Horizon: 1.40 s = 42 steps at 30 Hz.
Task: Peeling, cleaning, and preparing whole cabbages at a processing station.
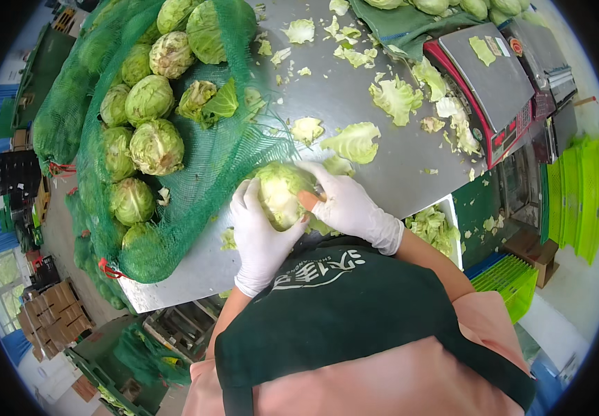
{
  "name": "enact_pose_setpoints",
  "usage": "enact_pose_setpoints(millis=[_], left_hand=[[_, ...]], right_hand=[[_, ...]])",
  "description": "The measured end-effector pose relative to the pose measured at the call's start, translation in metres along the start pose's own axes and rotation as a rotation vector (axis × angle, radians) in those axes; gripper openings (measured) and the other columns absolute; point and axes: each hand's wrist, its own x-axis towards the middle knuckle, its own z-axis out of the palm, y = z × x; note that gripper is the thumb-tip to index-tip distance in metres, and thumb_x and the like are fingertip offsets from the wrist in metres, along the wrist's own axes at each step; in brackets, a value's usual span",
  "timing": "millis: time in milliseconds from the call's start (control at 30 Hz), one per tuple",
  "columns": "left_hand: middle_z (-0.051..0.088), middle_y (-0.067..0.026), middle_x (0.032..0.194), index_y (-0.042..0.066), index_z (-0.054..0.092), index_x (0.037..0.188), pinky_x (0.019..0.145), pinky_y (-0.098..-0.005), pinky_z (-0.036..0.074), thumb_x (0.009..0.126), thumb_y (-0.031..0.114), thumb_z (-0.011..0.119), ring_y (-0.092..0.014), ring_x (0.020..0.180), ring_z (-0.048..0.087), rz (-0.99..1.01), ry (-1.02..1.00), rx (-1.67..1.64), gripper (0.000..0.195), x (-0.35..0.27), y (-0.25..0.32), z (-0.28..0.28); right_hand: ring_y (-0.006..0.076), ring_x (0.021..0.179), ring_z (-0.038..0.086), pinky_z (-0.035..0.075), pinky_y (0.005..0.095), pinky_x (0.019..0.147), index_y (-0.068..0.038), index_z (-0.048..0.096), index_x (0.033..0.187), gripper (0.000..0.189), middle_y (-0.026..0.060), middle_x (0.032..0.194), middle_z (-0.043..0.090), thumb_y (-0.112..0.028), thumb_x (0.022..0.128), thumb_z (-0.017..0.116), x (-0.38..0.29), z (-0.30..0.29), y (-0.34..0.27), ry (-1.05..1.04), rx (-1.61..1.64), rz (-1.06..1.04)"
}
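A pale green cabbage head (281, 195) is held between my two white-gloved hands, low over the near edge of the steel table (309, 99). My left hand (265, 234) cups its left and near side. My right hand (343, 200) grips its right side, with bare fingertips poking out of the torn glove. Just beyond the cabbage lie loose cabbage leaves (354, 143) and a small leaf piece (307, 130). To the left, an open green mesh bag (211, 171) holds several cabbages (157, 147), some with browned outer leaves.
Red-framed digital scales (486, 78) stand at the right, with leaf scraps beside them. More cabbages (432, 5) rest on green mesh at the far right. A white container of leaves (432, 229) is below the table's right edge, near a lime green crate (507, 286). Another filled mesh bag (65, 109) lies far left.
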Motion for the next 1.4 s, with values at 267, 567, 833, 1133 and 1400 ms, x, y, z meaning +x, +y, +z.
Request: enact_pose_setpoints(millis=[267, 567, 833, 1133, 1400], left_hand=[[0.044, -0.0218, 0.134, 0.001, 0.04, 0.137, 0.104, -0.0458, 0.043, 0.062, 0.025, 0.088, -0.038, 0.125, 0.046, 0.16, -0.085, 0.153, 0.093, 0.008, 0.007, -0.002], [0.041, -0.0173, 0.142, 0.004, 0.031, 0.151, 0.115, -0.0416, 0.035, 0.061, 0.018, 0.09, -0.033, 0.136, 0.04, 0.06, -0.393, -0.178, 0.109, 0.028, -0.042, -0.043], [0.034, -0.0257, 0.147, -0.007, 0.018, 0.151, 0.117, -0.0447, 0.028, 0.064, 0.035, 0.092, -0.038, 0.139, 0.033, 0.047, -0.177, -0.163, 0.121, 0.009, -0.023, -0.006], [0.04, -0.0258, 0.139, -0.006, 0.03, 0.144, 0.108, -0.0473, 0.036, 0.064, 0.028, 0.085, -0.042, 0.127, 0.041, 0.059, -0.032, 0.031, 0.103, 0.02, -0.003, 0.013], [0.03, -0.0232, 0.152, -0.001, 0.029, 0.149, 0.118, -0.0472, 0.027, 0.061, 0.026, 0.083, -0.038, 0.143, 0.03, 0.182, -0.215, -0.27, 0.107, 0.011, -0.047, -0.011]], right_hand=[[0.0287, 0.07, 0.065, 0.052, 0.0377, 0.069, -0.003, 0.051, 0.137, 0.058, 0.0205, 0.084, 0.067, -0.028, 0.088, 0.068, 0.011, -0.007, 0.019, -0.067, -0.058, 0.016], [0.0355, 0.073, 0.067, 0.053, 0.0414, 0.067, -0.007, 0.055, 0.132, 0.049, 0.0201, 0.08, 0.067, -0.019, 0.086, 0.065, 0.036, -0.022, 0.08, 0.274, -0.266, 0.127], [0.0319, 0.068, 0.068, 0.056, 0.0441, 0.062, -0.009, 0.024, 0.156, 0.086, 0.0178, 0.089, 0.064, -0.016, 0.082, 0.067, -0.006, 0.001, -0.003, -0.004, -0.418, -0.137], [0.0312, 0.063, 0.068, 0.055, 0.0431, 0.056, -0.008, 0.029, 0.153, 0.08, 0.0179, 0.092, 0.066, -0.012, 0.082, 0.065, 0.008, 0.01, 0.016, 0.099, -0.537, -0.123], [0.0089, 0.05, 0.048, 0.041, 0.0255, 0.045, -0.016, 0.038, 0.15, 0.07, 0.0086, 0.088, 0.066, 0.005, 0.084, 0.048, 0.038, -0.029, 0.059, -0.242, 0.55, 0.313]])
